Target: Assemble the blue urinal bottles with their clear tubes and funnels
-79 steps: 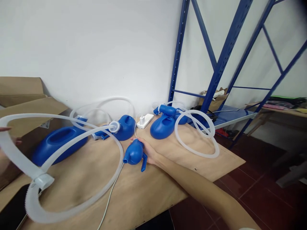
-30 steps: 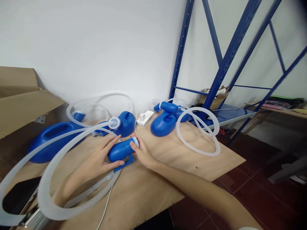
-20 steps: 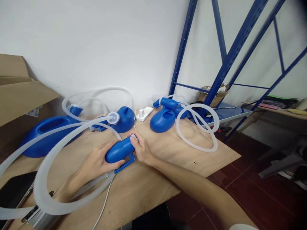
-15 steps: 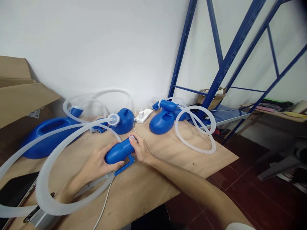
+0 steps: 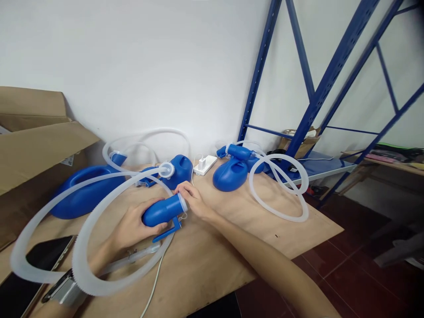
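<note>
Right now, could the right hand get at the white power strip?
Probably yes: between right hand and power strip I see only tabletop and a thin cable; the left hand grips the blue bottle.

Left hand [image 5: 132,225], 2.6 s ago near tabletop's [image 5: 232,247] left end at raised hose [image 5: 78,256], now wraps around blue nozzle [image 5: 160,211]. Nozzle, then in right hand [image 5: 194,201] alone, now turned, white ring [image 5: 183,202] facing right, handle [image 5: 167,233] on side nearest tabletop's front edge. Hose now droops across left forearm [image 5: 101,256]; clear tube end [image 5: 150,250] now shows below left hand. Since half a second ago, right thumb uncovers ring; right fingers reach its upper rim.
</note>
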`<control>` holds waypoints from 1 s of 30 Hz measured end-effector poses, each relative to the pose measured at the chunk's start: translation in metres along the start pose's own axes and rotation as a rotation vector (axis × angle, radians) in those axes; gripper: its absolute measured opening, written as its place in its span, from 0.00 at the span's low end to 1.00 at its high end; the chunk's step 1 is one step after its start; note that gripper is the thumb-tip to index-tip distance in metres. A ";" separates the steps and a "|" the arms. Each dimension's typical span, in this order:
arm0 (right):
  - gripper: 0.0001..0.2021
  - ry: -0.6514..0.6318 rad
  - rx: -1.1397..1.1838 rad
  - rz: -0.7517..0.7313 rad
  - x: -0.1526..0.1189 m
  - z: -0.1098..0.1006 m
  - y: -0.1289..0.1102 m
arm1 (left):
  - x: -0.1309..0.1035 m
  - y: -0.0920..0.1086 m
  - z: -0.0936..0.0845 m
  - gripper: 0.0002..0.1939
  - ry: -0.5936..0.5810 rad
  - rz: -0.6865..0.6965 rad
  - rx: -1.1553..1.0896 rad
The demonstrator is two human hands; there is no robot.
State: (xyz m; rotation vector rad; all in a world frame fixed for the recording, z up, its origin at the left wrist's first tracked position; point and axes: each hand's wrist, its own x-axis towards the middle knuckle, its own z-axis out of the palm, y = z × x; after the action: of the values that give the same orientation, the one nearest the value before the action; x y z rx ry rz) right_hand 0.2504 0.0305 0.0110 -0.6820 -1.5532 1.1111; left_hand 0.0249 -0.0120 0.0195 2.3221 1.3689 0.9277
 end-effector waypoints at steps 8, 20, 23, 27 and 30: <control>0.16 0.406 0.345 0.238 -0.006 0.026 0.003 | 0.000 0.020 0.007 0.23 0.024 0.040 -0.011; 0.16 0.370 0.490 0.229 0.003 0.015 -0.007 | -0.003 0.030 0.012 0.27 0.105 -0.068 -0.052; 0.17 0.422 0.486 0.178 0.009 0.007 -0.006 | -0.004 0.034 0.014 0.25 0.113 -0.081 -0.063; 0.20 0.421 0.466 0.224 0.012 -0.005 0.008 | -0.002 0.034 0.014 0.26 0.085 -0.054 -0.047; 0.24 0.489 0.427 0.270 0.012 -0.016 0.023 | -0.001 0.031 0.010 0.30 0.112 -0.090 -0.021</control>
State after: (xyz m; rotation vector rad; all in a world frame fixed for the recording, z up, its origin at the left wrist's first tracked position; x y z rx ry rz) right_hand 0.2593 0.0552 -0.0049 -0.8066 -0.7924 1.3040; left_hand 0.0521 -0.0276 0.0286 2.2027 1.4866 1.0528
